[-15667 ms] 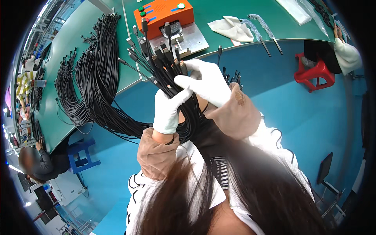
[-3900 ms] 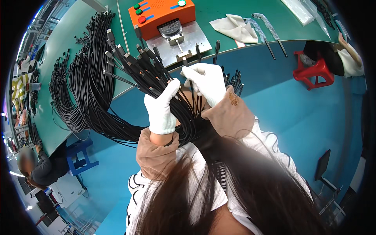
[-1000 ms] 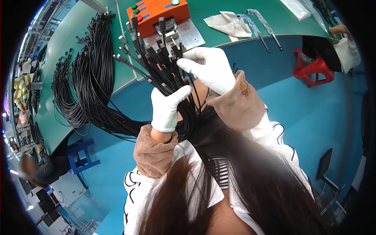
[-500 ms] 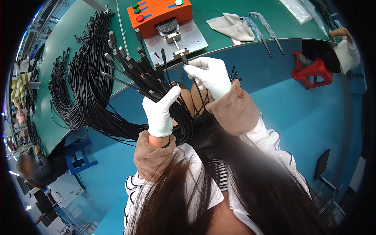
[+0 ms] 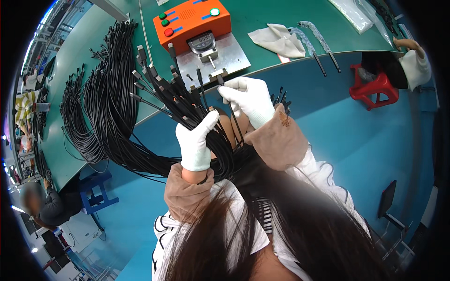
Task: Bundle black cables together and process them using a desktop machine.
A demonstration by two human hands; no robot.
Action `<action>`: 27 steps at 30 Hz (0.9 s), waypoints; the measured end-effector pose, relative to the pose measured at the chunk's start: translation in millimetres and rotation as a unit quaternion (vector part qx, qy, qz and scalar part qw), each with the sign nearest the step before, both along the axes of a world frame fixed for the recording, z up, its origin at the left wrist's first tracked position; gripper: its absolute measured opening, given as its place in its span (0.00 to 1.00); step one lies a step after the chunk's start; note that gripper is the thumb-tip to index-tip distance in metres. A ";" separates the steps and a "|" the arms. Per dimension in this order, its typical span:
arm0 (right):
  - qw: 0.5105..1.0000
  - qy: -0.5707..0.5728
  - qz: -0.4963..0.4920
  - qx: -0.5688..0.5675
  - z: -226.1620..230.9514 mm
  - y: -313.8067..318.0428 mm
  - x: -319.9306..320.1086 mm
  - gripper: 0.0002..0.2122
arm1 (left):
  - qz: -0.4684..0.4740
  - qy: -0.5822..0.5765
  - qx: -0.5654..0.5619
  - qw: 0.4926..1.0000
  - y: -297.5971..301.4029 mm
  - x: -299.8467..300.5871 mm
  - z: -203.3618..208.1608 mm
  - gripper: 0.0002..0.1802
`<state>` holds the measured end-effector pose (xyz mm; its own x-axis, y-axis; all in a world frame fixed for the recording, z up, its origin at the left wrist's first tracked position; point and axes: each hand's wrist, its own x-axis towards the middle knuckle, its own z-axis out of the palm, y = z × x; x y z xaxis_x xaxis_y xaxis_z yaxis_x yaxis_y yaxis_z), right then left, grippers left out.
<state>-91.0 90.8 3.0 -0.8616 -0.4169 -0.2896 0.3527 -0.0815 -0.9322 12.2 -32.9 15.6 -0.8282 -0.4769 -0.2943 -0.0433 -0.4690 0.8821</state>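
My left hand [image 5: 194, 147], in a white glove, is closed around a thick bundle of black cables [image 5: 180, 100]; their plug ends fan out above the thumb. Thumb and fingers of my right hand [image 5: 248, 100], also gloved, pinch a single black cable's plug [image 5: 221, 80]. That plug points at a small metal block at the front of a test fixture's silver plate [image 5: 236, 51]; whether its tip sits inside the block I cannot tell. A digital gauge [image 5: 202, 43] with a lit display stands behind it, before an orange control box [image 5: 192, 21] with green and red buttons.
Large coils of black cable [image 5: 112, 103] lie on the green table [image 5: 262, 14] at left. A pale cloth [image 5: 279, 41] and two plastic-wrapped rods [image 5: 316, 42] are right of the fixture. A red stool [image 5: 372, 89] stands at right; a person [image 5: 51, 206] sits at far left.
The whole view has shifted slightly, so the table and fixture appear lower. The gauge's display reads differently. Both hands keep their grips, and the plug stays at the metal block.
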 end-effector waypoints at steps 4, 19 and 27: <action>1.000 -0.006 0.006 0.007 -1.2 -0.5 -0.5 0.08 | 0.005 -0.014 0.002 1.000 -0.8 0.9 0.8 0.10; 1.000 0.005 0.017 0.020 0.0 2.1 -4.0 0.09 | -0.032 -0.023 -0.019 0.999 -2.3 0.4 -2.5 0.12; 0.987 0.023 0.148 0.056 10.3 18.3 18.1 0.14 | -0.014 0.000 0.018 1.000 -6.7 0.7 -8.1 0.11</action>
